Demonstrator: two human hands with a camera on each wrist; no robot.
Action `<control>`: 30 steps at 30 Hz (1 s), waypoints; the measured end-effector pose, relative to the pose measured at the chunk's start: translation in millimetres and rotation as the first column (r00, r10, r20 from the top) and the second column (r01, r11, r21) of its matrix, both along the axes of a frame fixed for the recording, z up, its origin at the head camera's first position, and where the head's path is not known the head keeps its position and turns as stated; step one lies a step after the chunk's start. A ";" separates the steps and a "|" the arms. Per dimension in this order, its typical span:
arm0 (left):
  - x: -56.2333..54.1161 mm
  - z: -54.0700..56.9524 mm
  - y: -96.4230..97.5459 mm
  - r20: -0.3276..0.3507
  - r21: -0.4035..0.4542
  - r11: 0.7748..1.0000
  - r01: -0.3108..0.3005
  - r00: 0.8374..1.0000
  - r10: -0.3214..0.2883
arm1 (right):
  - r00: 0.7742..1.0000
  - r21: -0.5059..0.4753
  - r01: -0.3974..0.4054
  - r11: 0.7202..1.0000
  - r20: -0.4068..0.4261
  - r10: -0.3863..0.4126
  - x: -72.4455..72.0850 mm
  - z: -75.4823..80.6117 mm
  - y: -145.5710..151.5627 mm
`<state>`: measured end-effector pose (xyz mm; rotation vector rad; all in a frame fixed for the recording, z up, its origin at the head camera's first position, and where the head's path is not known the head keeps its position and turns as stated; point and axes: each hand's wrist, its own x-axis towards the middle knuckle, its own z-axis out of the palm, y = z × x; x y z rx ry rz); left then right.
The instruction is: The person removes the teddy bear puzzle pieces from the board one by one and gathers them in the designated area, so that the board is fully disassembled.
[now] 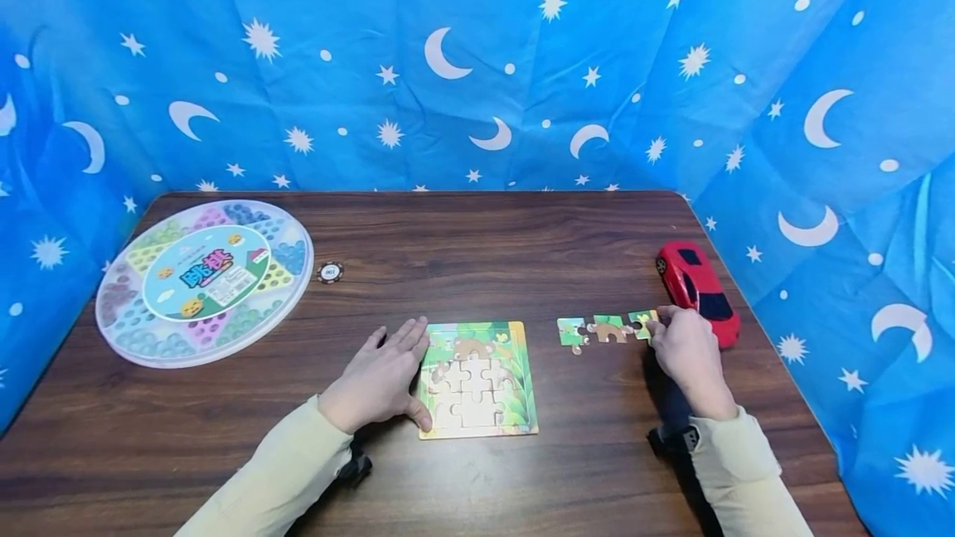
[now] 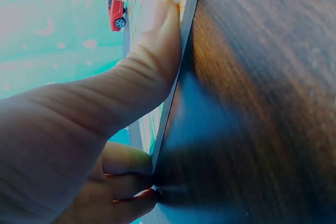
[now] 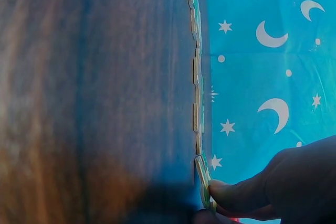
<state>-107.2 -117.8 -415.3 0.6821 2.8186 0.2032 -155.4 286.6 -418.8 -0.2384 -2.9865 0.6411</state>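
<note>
Person at a brown wood table (image 1: 477, 272), two bare hands working. Left hand (image 1: 384, 379) lies along the left edge of the puzzle board (image 1: 530, 404), fingers extended, thumb stretched out on the near-left corner. Board sits flat, roughly mid-table, jigsaw pieces set in its lower part, bear picture in the upper. Right hand (image 1: 688, 355) pinches the corner puzzle piece (image 1: 642, 323) between thumb and fingers; right wrist view has it tilted. It's the rightmost of a row right of the board, with the brown-patterned piece (image 1: 609, 327) next and the left loose piece (image 1: 571, 331) last; can't tell whether neighbours touch. Red toy car (image 1: 690, 272) just past the right hand. Far left, round game box (image 1: 179, 272), poker chip (image 1: 330, 273) just beside it. Blue moon-and-star curtain (image 1: 477, 23) behind.
</note>
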 end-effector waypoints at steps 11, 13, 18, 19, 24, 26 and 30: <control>0.8 0.9 0.9 -0.001 0.003 1.000 -0.001 1.000 0.001 | 1.000 0.009 -0.006 1.000 -0.004 0.006 1.3 -0.8 1.8; 0.9 1.5 0.9 0.000 0.004 1.000 0.000 1.000 0.000 | 1.000 0.010 -0.006 1.000 0.001 0.006 2.9 1.0 0.3; 1.5 3.2 0.7 0.007 -0.002 1.000 -0.002 1.000 0.002 | 1.000 0.033 -0.023 0.999 0.004 0.022 10.6 10.7 -7.2; 1.6 3.6 0.7 0.008 -0.003 1.000 -0.001 1.000 0.001 | 1.000 0.038 -0.031 0.999 0.001 0.031 12.3 13.9 -9.5; 1.6 4.8 0.6 0.006 -0.003 1.000 0.001 1.000 -0.001 | 0.992 0.046 -0.123 0.991 -0.028 0.125 18.5 30.1 -29.8; 1.6 4.7 0.6 0.008 -0.003 1.000 0.001 1.000 -0.001 | 0.984 0.040 -0.175 0.984 -0.036 0.177 20.2 34.5 -42.0; 1.2 3.6 0.8 0.015 -0.002 1.000 0.000 1.000 0.000 | 0.959 0.013 -0.282 0.959 -0.026 0.282 23.8 37.1 -70.3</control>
